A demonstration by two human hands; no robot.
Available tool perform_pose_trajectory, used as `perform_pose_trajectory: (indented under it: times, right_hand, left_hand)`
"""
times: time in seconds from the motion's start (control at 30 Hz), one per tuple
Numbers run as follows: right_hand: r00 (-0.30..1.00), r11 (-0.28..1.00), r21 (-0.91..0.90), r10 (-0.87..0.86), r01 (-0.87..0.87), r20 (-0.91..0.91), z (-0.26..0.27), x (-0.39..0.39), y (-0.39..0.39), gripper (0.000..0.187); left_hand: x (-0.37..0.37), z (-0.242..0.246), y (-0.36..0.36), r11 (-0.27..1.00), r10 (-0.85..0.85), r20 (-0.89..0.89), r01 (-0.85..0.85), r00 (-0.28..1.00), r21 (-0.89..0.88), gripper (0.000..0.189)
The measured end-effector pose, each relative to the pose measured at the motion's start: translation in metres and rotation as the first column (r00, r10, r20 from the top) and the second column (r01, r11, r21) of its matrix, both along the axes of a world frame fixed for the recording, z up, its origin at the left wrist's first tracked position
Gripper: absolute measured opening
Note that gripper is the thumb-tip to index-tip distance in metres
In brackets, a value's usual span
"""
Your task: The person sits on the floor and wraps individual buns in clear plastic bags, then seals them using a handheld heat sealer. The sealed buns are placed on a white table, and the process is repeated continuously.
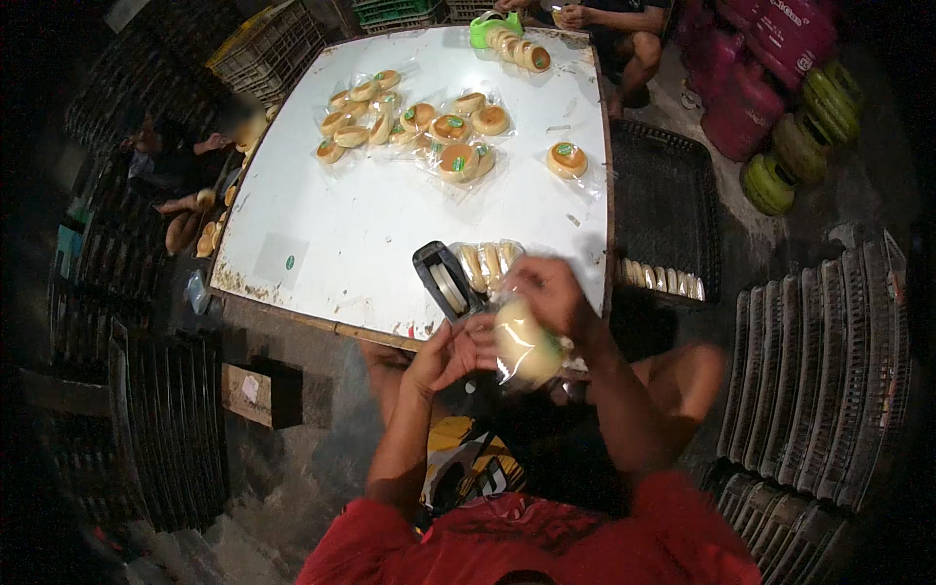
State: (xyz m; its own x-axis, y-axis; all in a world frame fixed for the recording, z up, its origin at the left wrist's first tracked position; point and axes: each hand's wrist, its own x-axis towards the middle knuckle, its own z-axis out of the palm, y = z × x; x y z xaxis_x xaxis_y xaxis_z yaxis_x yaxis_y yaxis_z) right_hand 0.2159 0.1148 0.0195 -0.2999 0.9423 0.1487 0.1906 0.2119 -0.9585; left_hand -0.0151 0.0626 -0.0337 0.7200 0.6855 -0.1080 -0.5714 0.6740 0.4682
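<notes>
A round pale bun in a clear plastic bag (528, 347) hangs over the table's near edge, blurred by motion. My right hand (552, 292) grips the gathered top of this bag. Palm up, with its fingers apart, my left hand (461, 355) is at the bag's left side; whether it touches the plastic is unclear. Just beyond my left hand stands a black tape dispenser (441, 281) with a pale roll. Several bagged buns (488, 265) are packed in a row right beside the dispenser. A green patch shows on the bun's right side.
On the white table (329, 219) lie many bagged buns (450, 128), a lone bagged bun (567, 160) and a flat plastic bag (281, 262). A black crate (662, 197) adjoins the right edge. Other people sit at the left and far right. Stacked trays (819, 380) stand right.
</notes>
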Motion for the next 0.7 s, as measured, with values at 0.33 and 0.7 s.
perform_pose_trajectory:
  times: [0.33,0.7]
  right_hand:
    - [0.852,0.836,-0.315,0.507,-0.45,0.129,0.028,0.007,-0.069,0.034]
    - [0.961,0.963,-0.038,-0.263,0.267,0.087,-0.01,-0.038,-0.089,0.024]
  left_hand:
    - [-0.005,0.011,-0.05,0.882,-0.165,-0.721,0.428,0.673,0.197,0.048]
    - [0.014,0.02,-0.055,0.894,0.447,-0.478,-0.368,0.756,0.255,0.033]
